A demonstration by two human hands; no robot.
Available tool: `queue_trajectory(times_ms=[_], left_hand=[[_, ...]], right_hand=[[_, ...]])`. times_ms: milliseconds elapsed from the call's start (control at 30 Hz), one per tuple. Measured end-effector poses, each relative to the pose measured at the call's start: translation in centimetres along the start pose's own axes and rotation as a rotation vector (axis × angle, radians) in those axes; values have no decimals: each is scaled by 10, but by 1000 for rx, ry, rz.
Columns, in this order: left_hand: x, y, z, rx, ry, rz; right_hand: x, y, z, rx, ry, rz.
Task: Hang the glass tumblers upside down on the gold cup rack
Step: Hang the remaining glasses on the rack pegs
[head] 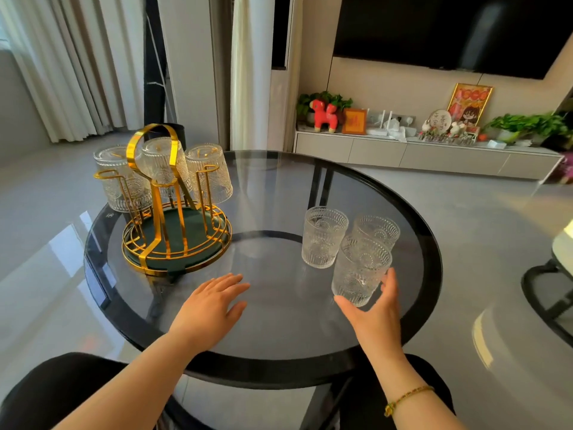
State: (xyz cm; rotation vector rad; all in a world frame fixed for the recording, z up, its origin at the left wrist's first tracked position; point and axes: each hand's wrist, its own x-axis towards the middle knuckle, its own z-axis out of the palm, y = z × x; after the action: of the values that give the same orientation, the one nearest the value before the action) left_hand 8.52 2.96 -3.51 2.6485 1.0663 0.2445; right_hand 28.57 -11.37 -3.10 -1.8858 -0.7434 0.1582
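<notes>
Gold cup rack (173, 218) stands far left on the round glass table (273, 330); three tumblers hang inverted on it. Three more stand upright at right. Right hand (376, 308) cups the nearest tumbler (359, 271), fingers spread around its base. Left hand (210, 305) lies flat and empty, fingers extended, near the rack.

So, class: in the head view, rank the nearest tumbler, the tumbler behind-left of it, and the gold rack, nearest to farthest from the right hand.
1. Nearest tumbler, at the right hand.
2. Behind-left tumbler, table centre-right.
3. Gold rack, far left.
</notes>
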Motion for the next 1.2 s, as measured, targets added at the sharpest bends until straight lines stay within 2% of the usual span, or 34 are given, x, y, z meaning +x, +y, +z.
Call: queue_trajectory(times_ms=[133,300,467,533,667,800,933,1033,1200], left_hand=[[0,1,0,-10,0,-16],[0,3,0,-28,11,-30],[-5,2,-3,-85,52,-40],[-12,0,-7,-179,138,-57],[-25,-13,-29,-310,451,-87],[-27,-29,-73,-413,737,-116],[-17,-40,-118,-422,938,-131],[5,-50,-143,-420,936,-214],[39,-60,-161,-438,751,-306]], right_hand=[[9,-1,5,-70,-9,49],[14,-3,9,-170,73,91],[11,0,4,-27,36,143],[8,3,0,30,13,137],[4,-3,-11,105,-79,106],[7,-30,-24,119,-217,-24],[14,-64,-26,89,-329,-96],[23,-80,-18,81,-414,-110],[34,-102,0,67,-460,-142]])
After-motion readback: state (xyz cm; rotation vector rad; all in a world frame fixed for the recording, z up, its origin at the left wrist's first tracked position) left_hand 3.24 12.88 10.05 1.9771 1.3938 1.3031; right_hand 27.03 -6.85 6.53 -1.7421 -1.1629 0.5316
